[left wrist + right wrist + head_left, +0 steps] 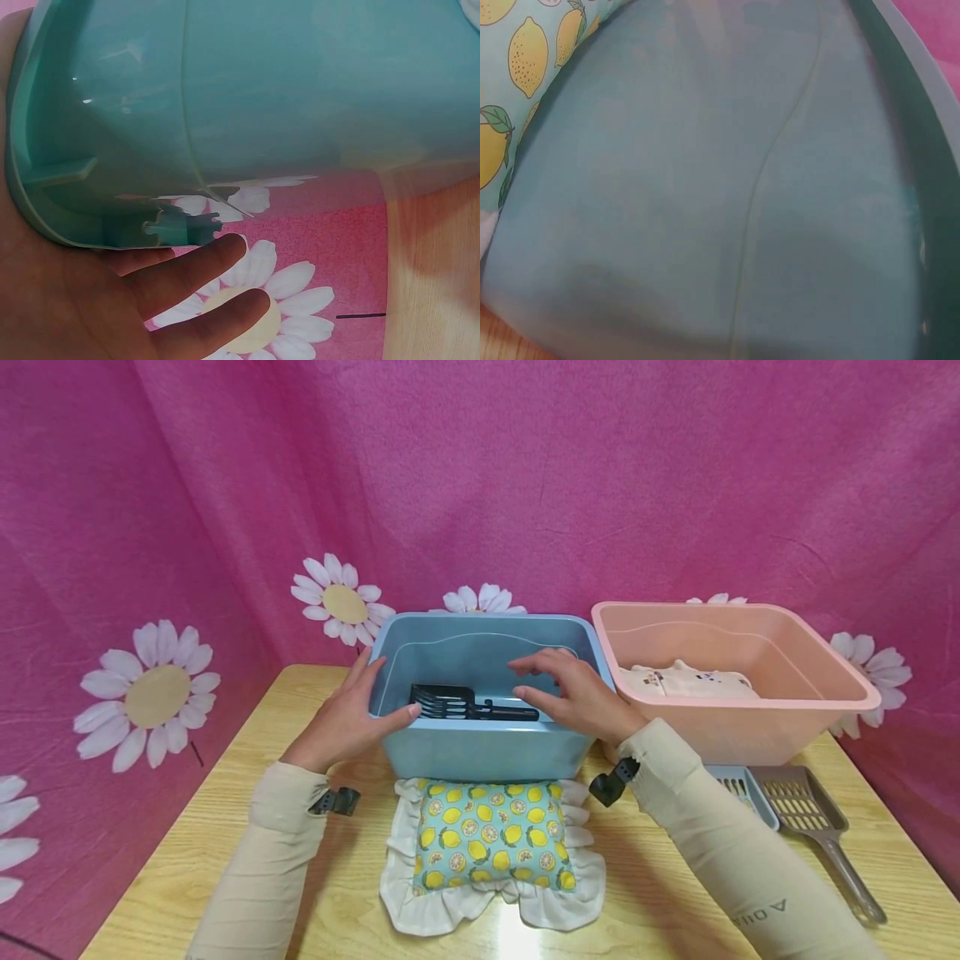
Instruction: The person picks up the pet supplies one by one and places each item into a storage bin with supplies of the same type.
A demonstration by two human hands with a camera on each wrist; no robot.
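touching blue bin (487, 752) rim, left hand (343, 720), over bin opening, right hand (576, 695)

Dark lettering (760, 913) on the right sleeve (735, 852), small, slanted (a triangle-like mark (778, 906) at one end), not surely legible
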